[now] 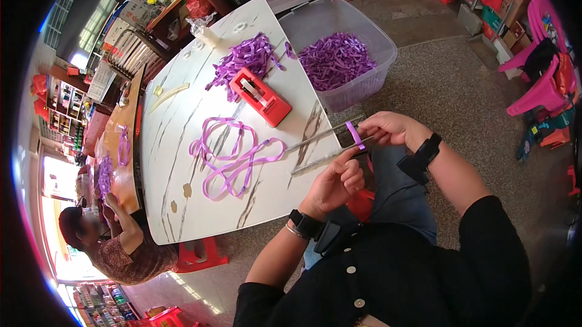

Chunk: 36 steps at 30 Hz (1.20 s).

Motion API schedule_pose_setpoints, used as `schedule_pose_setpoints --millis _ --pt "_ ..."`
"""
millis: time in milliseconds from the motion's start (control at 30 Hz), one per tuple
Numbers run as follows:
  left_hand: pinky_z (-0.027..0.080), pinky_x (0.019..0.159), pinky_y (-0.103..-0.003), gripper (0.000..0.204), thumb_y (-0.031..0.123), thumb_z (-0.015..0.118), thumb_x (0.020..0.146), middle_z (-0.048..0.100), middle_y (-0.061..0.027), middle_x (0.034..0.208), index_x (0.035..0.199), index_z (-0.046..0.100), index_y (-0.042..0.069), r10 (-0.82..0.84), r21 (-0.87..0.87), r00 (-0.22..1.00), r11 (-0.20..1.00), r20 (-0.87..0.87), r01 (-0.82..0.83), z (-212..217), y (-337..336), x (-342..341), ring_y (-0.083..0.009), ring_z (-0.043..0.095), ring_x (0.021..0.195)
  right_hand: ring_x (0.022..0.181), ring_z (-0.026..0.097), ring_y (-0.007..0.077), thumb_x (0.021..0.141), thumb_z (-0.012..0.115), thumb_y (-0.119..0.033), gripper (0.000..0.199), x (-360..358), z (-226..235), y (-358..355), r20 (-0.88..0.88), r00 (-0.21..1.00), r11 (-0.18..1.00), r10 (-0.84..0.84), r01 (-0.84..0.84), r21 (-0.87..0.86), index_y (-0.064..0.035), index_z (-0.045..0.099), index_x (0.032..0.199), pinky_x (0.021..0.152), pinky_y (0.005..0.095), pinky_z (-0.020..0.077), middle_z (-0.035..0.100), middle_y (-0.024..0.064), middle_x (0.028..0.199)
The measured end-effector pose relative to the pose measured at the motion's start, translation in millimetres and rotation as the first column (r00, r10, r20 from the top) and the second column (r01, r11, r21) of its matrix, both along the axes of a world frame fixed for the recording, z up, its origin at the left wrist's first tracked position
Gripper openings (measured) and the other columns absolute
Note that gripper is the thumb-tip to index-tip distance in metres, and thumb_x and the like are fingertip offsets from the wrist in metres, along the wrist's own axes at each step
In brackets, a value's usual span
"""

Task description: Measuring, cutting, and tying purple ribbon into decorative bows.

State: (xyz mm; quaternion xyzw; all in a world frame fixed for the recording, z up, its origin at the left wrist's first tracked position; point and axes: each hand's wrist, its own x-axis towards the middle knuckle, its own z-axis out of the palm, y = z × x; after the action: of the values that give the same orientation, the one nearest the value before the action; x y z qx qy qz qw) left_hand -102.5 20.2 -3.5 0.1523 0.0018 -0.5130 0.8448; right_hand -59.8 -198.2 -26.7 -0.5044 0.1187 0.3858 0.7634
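A narrow purple ribbon [354, 135] is looped across two thin metal rods [316, 139] that stick out past the table's right edge. My right hand [391, 128] has thumb and fingers pinched at the ribbon's right side; the exact grip is partly hidden. Below the ribbon, my left hand [339, 180] stretches its index finger toward the ribbon's lower end, its other fingers loosely curled and holding nothing. Long loops of purple lanyard ribbon [233, 157] lie on the white marbled table [176, 175], left of the rods.
Behind the loops sit a red tape dispenser [262, 98] and a pile of folded purple ribbons [245, 60]. A clear plastic tub [376, 42] full of purple bundles stands beyond the table's right edge. Another person [121, 248] sits at a wooden table at left, near a red stool [203, 254].
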Motion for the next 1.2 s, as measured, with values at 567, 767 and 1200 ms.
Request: schedule_pose_setpoints --millis 567,767,1200 --pt "0.03 0.059 -0.024 0.043 0.007 0.04 0.079 0.027 0.0018 0.059 0.121 0.041 0.004 0.006 -0.01 1.0 1.0 -0.024 -0.006 -2.9 0.8 0.2 -0.0095 0.032 0.056 0.056 0.038 0.0022 0.084 0.048 -0.046 0.041 -7.9 41.3 4.3 0.159 0.979 0.836 0.131 -0.023 -0.548 -0.0084 0.06 0.095 0.049 0.0154 0.0251 0.049 -0.009 0.068" --pt "0.03 0.058 -0.024 0.044 0.008 0.041 0.078 0.027 0.0019 0.058 0.122 0.04 0.004 0.0 0.014 1.0 1.0 -0.024 0.0 -1.2 0.5 0.4 -0.0095 0.032 0.055 0.062 0.046 0.0029 0.08 0.059 -0.037 0.026 -11.2 23.6 6.9 0.175 0.984 0.949 0.024 0.032 -0.312 -0.0114 0.061 0.085 0.055 0.0186 0.0323 0.059 -0.005 0.077" --pt "0.03 0.059 -0.024 0.043 0.008 0.041 0.078 0.028 0.0019 0.058 0.121 0.04 0.004 0.006 0.023 1.0 1.0 -0.011 -0.006 -1.4 0.4 0.4 -0.0094 0.033 0.055 0.068 0.058 0.0092 0.079 0.061 -0.011 0.012 -14.8 33.6 17.8 0.441 0.892 0.93 -0.097 0.238 -0.278 -0.0002 0.057 0.08 0.059 0.0198 0.0452 0.062 0.0057 0.076"
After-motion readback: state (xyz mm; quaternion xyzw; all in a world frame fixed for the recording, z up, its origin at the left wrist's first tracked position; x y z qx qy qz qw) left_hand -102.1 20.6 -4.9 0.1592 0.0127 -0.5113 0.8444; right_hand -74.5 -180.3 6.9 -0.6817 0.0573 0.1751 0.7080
